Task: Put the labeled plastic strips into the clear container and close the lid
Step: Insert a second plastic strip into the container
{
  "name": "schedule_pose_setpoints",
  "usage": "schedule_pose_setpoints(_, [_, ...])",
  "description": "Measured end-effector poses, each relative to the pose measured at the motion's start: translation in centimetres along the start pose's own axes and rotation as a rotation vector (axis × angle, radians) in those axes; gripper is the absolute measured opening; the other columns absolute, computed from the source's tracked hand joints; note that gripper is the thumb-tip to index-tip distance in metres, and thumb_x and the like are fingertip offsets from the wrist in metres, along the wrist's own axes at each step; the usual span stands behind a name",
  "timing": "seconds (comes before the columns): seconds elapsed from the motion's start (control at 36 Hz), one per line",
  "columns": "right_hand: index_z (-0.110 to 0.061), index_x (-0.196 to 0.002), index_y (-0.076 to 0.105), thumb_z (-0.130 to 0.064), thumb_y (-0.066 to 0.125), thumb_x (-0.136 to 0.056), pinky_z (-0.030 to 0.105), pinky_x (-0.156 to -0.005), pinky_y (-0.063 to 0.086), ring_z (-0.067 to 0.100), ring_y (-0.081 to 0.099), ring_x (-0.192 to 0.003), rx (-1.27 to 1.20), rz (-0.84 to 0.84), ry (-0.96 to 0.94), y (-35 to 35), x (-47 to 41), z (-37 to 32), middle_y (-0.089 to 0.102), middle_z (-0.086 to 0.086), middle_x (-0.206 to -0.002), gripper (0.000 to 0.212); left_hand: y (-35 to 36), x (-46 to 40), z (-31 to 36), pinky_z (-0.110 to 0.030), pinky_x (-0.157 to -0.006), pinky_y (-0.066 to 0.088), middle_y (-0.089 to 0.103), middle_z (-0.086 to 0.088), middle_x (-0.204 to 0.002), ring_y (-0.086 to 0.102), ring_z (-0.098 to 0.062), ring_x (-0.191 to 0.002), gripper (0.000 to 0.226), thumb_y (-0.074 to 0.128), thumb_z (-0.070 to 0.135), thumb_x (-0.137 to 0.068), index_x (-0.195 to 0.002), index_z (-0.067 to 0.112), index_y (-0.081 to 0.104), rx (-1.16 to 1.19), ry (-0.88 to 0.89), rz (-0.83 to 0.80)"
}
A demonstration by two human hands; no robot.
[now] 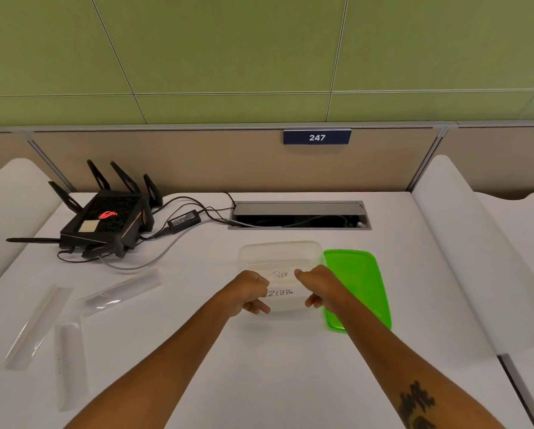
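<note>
Both hands (pixel 253 292) on perhaps two flat labeled strips (pixel 286 284) — clear, rounded container (pixel 279 252); glossy green lid (pixel 357 283)

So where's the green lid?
In the head view, the green lid lies flat on the table, right beside the clear container, partly under the right hand.

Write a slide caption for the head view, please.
Both hands hold labeled strips over the clear container; green lid lies beside it.
</note>
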State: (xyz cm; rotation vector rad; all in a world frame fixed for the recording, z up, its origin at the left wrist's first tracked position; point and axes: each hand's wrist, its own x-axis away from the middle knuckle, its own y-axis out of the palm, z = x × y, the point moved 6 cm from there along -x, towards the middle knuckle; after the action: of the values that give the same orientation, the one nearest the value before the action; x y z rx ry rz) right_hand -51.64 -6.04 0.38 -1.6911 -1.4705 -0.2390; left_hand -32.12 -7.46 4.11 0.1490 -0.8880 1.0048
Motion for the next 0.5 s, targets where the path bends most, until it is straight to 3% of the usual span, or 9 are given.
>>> schedule_pose_setpoints(0.22, [-0.004,-0.138,0.052,-0.049,0.052,-0.097,0.024,-0.048,0.042,0.025,0.067,-0.046,0.053,0.033,0.032,-0.1,0.6,-0.3,0.061,0.007,-0.114,0.061,0.5,0.2,-0.2,-0.032,-0.063,0.059,0.063,-0.009,-0.121,0.080,-0.031,-0.084,0.038,0.045,-0.004,-0.094,-0.127,0.010,0.058,0.047,-0.060,-0.029])
schedule_pose_setpoints(0.33, [-0.005,-0.143,0.049,-0.046,0.051,-0.096,0.025,-0.052,0.047,0.025,0.068,-0.045,0.050,0.053,0.047,-0.3,1.0,-0.6,0.059,0.002,-0.104,0.062,0.1,0.4,-0.4,-0.036,-0.069,0.060,0.062,-0.012,-0.118,0.080,-0.034,-0.084,0.037,0.041,-0.004,-0.094,-0.124,0.009,0.056,0.133,-0.060,-0.023])
schedule_pose_setpoints(0.44, [-0.005,-0.148,0.044,-0.046,0.051,-0.097,0.029,-0.051,0.057,0.027,0.073,-0.047,0.029,0.053,0.062,-0.3,1.3,-0.8,0.049,0.004,-0.116,0.066,-0.3,0.3,-0.8,-0.044,-0.083,0.062,0.060,-0.015,-0.129,0.079,-0.038,-0.089,0.037,0.043,-0.005,-0.095,-0.128,0.006,0.055,0.202,-0.046,-0.015])
schedule_pose_setpoints(0.5, [-0.005,-0.148,0.044,-0.045,0.052,-0.097,0.034,-0.054,0.062,0.030,0.075,-0.051,0.000,0.062,0.066,-0.3,1.6,-0.8,0.045,0.004,-0.118,0.066,-0.4,0.4,-0.9,-0.047,-0.087,0.062,0.058,-0.016,-0.136,0.078,-0.038,-0.093,0.030,0.045,-0.003,-0.096,-0.121,0.007,0.058,0.216,-0.027,-0.009])
